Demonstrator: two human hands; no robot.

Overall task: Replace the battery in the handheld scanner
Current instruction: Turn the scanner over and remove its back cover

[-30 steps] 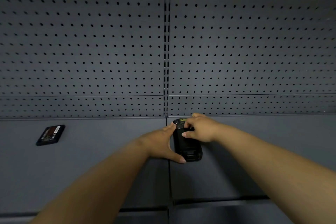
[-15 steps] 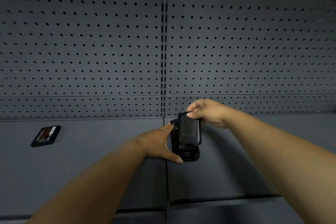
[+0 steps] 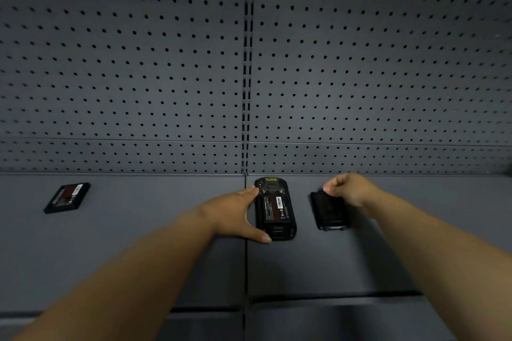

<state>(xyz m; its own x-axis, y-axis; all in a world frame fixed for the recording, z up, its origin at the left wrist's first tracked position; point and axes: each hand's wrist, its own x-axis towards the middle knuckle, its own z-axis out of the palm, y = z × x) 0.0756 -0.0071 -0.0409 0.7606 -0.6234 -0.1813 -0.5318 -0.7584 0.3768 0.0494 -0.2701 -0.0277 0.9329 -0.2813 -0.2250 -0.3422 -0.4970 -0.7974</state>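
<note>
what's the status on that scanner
Left hand braces scanner, battery exposed. Right hand at cover set beside it. Spare battery far left. Nothing blocking.

two batteries (image 3: 67, 197) (image 3: 275, 208), one scanner (image 3: 278, 231), one cover (image 3: 329, 213)

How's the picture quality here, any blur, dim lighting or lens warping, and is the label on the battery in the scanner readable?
Head view: dim, even light with darker corners; the wide lens bows the pegboard rows. The right hand and the cover under it are slightly smeared. The battery seated in the scanner shows a red label, but its print is too small to read. No glare.
</note>
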